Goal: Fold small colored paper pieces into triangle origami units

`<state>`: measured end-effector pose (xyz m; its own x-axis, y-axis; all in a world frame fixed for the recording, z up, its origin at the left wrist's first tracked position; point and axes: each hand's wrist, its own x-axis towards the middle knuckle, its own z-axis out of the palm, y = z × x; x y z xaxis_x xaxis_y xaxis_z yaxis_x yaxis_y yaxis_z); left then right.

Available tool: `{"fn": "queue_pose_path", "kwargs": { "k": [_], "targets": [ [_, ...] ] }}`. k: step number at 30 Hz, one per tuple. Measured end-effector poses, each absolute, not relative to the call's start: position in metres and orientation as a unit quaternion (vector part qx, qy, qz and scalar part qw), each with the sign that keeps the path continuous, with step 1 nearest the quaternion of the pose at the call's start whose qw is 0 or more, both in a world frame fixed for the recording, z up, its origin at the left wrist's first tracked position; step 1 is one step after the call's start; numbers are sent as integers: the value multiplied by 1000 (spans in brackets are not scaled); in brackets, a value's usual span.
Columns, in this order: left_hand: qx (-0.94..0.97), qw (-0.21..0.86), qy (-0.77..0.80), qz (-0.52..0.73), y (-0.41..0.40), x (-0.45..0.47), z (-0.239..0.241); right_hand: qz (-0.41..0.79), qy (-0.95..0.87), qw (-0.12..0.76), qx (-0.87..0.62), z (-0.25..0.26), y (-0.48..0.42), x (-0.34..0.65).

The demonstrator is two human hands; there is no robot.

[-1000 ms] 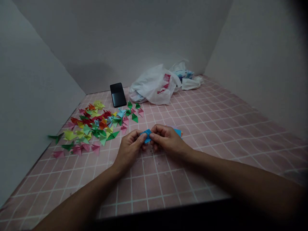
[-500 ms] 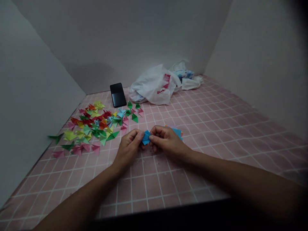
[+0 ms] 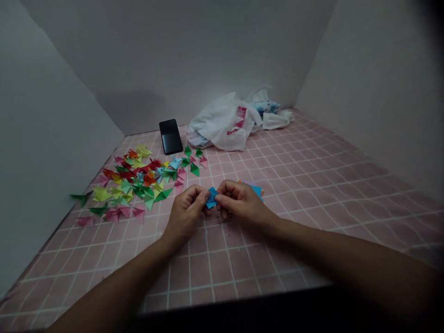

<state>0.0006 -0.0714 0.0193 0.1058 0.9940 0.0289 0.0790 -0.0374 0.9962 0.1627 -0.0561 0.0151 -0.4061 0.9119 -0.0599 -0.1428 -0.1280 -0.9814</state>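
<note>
Blue paper (image 3: 211,198), pinched between fingers (image 3: 201,196) of left hand (image 3: 185,215) and right hand (image 3: 241,201)

Looks like a home to me, not a lab or shop: an improvised corner at best. I see a pink grid-patterned cover (image 3: 294,240) with a slightly wavy surface, boxed in by plain white panels (image 3: 173,60). Personal stuff lies on it: a smartphone (image 3: 170,137), a white plastic carrier bag (image 3: 222,125), and a crumpled white wad (image 3: 275,120). Loose folded paper triangles (image 3: 138,185) are hobby-scale. No tools or fixtures in view.
</note>
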Motion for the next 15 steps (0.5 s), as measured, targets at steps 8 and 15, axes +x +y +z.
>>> {"fn": "queue_pose_path", "kwargs": {
  "k": [8,15],
  "targets": [
    [594,459,482,452,-69,-2,18,640,-556,390,-358,11,-54,163],
    [558,541,445,444,-73,1,20,659,-563,389,-311,15,-56,164]
  ]
}}
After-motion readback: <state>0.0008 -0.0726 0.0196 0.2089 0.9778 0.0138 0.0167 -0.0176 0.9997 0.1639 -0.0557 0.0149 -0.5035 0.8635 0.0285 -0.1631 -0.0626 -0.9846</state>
